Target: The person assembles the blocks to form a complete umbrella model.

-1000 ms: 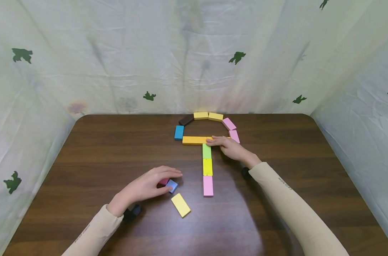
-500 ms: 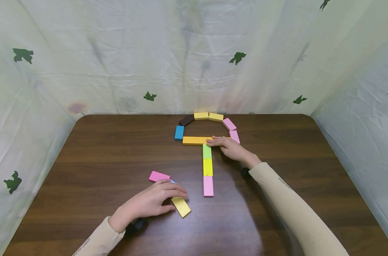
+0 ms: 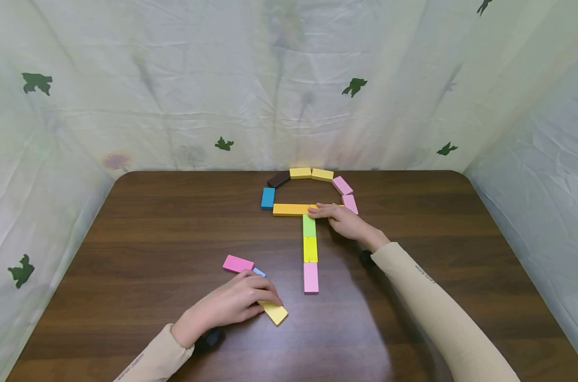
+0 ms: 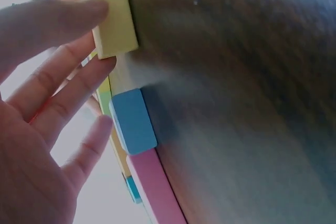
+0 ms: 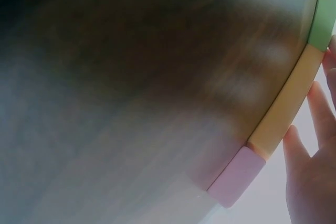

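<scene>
My left hand (image 3: 231, 302) pinches a pale yellow block (image 3: 276, 314) low on the table, left of centre. In the left wrist view the thumb lies on the flat of that block, with fingers on its other side. Just beyond the hand are a small blue block (image 4: 135, 121), mostly hidden in the head view, and a bright pink block (image 3: 238, 263). My right hand (image 3: 343, 220) rests with extended fingers on the orange blocks (image 3: 290, 210), covering part of the row. Its fingertips reach the top of the light green block (image 3: 309, 226).
Below the green block run a bright yellow block (image 3: 310, 249) and a light pink block (image 3: 311, 278). An arch of blue (image 3: 268, 198), dark brown (image 3: 278, 179), yellow (image 3: 300, 173) and pink (image 3: 342, 185) blocks curves above. A patterned curtain (image 3: 174, 106) borders the table's far edge.
My left hand has moved from the small blue block toward me to the pale yellow block, uncovering the bright pink one, and now pinches the yellow block. The right hand has stayed put.
</scene>
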Available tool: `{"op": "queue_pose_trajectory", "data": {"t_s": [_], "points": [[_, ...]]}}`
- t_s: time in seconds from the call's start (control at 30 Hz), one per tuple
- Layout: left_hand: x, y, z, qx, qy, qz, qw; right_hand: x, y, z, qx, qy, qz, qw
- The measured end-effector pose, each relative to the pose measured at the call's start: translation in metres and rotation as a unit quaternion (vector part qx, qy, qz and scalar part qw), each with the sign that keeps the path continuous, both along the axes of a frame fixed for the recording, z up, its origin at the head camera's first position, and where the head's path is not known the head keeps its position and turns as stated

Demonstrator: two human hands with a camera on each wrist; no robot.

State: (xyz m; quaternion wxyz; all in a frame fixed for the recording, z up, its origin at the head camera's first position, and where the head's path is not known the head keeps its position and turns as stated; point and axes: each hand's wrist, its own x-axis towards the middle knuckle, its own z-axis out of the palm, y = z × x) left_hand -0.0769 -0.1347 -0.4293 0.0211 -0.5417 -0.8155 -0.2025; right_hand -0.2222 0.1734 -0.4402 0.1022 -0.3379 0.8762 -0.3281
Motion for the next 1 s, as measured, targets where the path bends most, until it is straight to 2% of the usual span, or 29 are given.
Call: {"op": "queue_pose_trajectory", "data": {"t_s": [0.33, 0.7, 0.8, 1.0], "points": [[0.0, 0.013, -0.001, -0.021, 0.009, 0.001, 0.9997, 0.0, 0.0, -0.001, 0.006, -0.001, -0.004, 1.0], [0.008, 0.03, -0.003, -0.048, 0.002, 0.001, 0.9989, 0.0, 0.0, 0.0, 0.009, -0.007, -0.01, 1.0], [0.011, 0.032, -0.002, -0.057, -0.012, -0.006, 0.9982, 0.0, -0.001, 0.002, 0.01, -0.009, -0.013, 1.0], [0.015, 0.034, 0.001, -0.079, -0.032, -0.041, 0.9956, 0.001, -0.001, 0.003, 0.013, -0.017, -0.017, 1.0]]}}
